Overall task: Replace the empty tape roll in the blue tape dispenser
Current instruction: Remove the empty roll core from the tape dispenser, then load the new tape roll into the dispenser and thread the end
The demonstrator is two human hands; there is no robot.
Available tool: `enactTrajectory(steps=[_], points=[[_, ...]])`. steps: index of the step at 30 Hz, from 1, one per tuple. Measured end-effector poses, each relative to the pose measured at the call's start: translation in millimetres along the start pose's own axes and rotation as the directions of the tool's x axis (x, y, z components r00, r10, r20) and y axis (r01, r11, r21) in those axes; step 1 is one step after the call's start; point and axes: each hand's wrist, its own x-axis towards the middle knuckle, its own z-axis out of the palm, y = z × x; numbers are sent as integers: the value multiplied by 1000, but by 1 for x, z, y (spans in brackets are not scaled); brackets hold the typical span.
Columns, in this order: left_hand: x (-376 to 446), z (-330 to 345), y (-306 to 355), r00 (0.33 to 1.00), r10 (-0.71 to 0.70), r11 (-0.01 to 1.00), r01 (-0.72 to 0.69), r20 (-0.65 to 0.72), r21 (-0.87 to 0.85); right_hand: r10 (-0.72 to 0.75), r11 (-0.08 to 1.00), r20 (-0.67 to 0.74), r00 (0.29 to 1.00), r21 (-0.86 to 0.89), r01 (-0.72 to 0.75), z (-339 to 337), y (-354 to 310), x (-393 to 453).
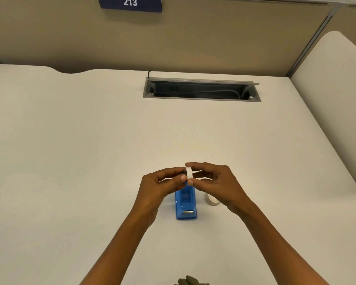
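The blue tape dispenser (185,204) stands on the white desk, its metal cutter toward me and its roll bay showing bare. Just above its far end both hands pinch a small white ring (188,172), seen edge-on, with something dark on its left side. My left hand (162,186) holds it from the left with thumb and fingertips. From the right, my right hand (216,182) grips it the same way. A second roll of pale tape (213,200) lies flat on the desk right of the dispenser, partly hidden under my right hand.
An open grey cable trough (201,90) is set into the white desk (80,151) at the back. A beige partition with a sign reading 213 (130,3) rises behind. A side panel (335,99) bounds the right. Something olive-coloured (190,281) shows at the bottom edge.
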Motion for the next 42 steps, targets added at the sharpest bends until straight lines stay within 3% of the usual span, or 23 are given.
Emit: enactTrajectory(steps=[8,12,15,17,19,28,34,37,42], points=[[6,4,-2,997,-23,999,27,-70,46,-47,999,74,996,-23,49,-2,1,10],[10,-4,-1,993,-80,994,73,-85,-80,-182,982,74,981,-47,185,-5,1,17],[13,-18,0,986,-122,985,106,-117,-136,-132,989,-79,988,-83,126,-10,4,35],[13,-25,1,986,-124,983,107,-111,-147,-110,974,-204,973,-218,64,-12,10,54],[11,-25,2,987,-116,985,100,-114,-141,-107,945,-230,967,-325,28,-8,16,73],[-9,-14,0,994,-76,987,63,-84,-149,4,818,-33,999,-575,-22,23,43,114],[-16,-15,-2,993,-86,987,74,-78,-146,38,855,-107,993,-511,-88,3,36,92],[-20,-16,-3,992,-87,983,71,-86,-171,97,761,-111,989,-632,-146,-13,39,59],[-24,-13,-4,993,-101,978,87,-63,-191,240,608,32,970,-784,-124,-22,52,-6]])
